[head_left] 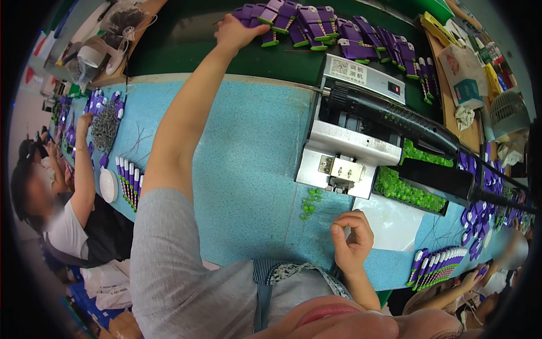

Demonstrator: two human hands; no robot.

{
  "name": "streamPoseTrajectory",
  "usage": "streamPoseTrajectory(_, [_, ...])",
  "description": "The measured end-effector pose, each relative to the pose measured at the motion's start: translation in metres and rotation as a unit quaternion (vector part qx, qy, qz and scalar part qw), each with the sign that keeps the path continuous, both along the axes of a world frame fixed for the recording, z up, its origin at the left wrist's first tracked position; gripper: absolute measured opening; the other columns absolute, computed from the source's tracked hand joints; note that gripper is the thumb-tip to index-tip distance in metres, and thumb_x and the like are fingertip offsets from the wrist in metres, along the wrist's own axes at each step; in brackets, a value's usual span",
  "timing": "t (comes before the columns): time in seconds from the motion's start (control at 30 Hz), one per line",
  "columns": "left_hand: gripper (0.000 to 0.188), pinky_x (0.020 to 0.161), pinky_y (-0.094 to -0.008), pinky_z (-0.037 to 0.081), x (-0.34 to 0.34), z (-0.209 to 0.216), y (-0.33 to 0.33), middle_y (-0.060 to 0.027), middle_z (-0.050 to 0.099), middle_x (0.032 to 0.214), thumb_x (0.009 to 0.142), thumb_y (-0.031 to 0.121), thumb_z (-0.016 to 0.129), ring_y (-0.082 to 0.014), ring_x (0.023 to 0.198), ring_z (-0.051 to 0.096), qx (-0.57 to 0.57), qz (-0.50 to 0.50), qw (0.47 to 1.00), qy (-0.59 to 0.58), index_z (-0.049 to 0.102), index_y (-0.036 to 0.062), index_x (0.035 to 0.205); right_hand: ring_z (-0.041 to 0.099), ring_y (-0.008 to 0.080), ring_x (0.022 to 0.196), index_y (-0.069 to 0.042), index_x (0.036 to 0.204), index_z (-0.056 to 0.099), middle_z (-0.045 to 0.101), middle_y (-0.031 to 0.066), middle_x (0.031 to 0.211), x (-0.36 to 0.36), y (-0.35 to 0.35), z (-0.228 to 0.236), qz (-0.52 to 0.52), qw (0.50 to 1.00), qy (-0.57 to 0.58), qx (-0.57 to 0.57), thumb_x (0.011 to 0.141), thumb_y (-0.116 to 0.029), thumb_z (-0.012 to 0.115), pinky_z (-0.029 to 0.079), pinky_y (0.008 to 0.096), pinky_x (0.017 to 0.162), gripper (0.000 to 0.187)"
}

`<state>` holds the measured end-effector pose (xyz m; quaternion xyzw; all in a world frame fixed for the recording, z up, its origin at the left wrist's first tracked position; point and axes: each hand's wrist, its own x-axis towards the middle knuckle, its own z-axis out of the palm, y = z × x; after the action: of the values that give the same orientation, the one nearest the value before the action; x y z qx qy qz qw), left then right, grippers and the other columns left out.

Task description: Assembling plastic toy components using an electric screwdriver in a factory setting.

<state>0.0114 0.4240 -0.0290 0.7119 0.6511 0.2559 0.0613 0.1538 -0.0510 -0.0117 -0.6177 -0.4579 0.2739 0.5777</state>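
Observation:
My left hand [236,33] is stretched far forward to a row of purple plastic pieces with green ends [316,25] on a dark green surface. Its thumb is spread from the fingers beside the leftmost pieces; whether it touches one is unclear. Close to my body, my right hand [354,237] is curled, thumb and forefinger brought together; anything between them is too small to name. Just beyond it, several small bright green plastic parts [309,204] lie on the blue tabletop [248,152]. Above these stands a silver bench machine [344,133] with a black electric screwdriver [389,113] mounted lengthwise.
A black tray of green parts [415,192] stands right of the machine, with a white sheet [389,226] before it. Purple-and-white pieces stand in rows at right [437,268] and left [131,181]. Co-workers sit on both sides. A fan [508,116] is at right.

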Motion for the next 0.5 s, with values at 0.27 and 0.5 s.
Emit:
streamPoseTrajectory(0.27, [0.055,0.065,-0.0263,0.052,-0.062,0.041,-0.236,-0.01,0.06,0.096,0.073,0.021,0.079,-0.0148,0.079,0.06,-0.183,-0.309,0.913,-0.194,0.053,0.0041,0.118,0.054,0.0194,0.064,-0.002,0.087,0.06,0.059,0.0084,0.082,0.001,0.003,0.0,0.034,0.991,-0.122,-0.048,0.071,0.003,0.071,0.046,0.0283,0.058,0.02])
streamPoseTrajectory(0.5, [0.068,0.058,-0.0262,0.051,-0.032,0.022,-0.366,-0.012,0.056,0.098,0.063,0.012,0.084,-0.015,0.066,0.059,-0.224,-0.391,0.884,-0.124,0.051,-0.0007,0.122,0.057,0.0218,0.071,0.003,0.116,0.051,0.049,0.0155,0.112,-0.018,0.004,-0.007,0.03,0.99,-0.095,-0.102,0.069,0.011,0.064,0.049,0.0308,0.061,0.049])
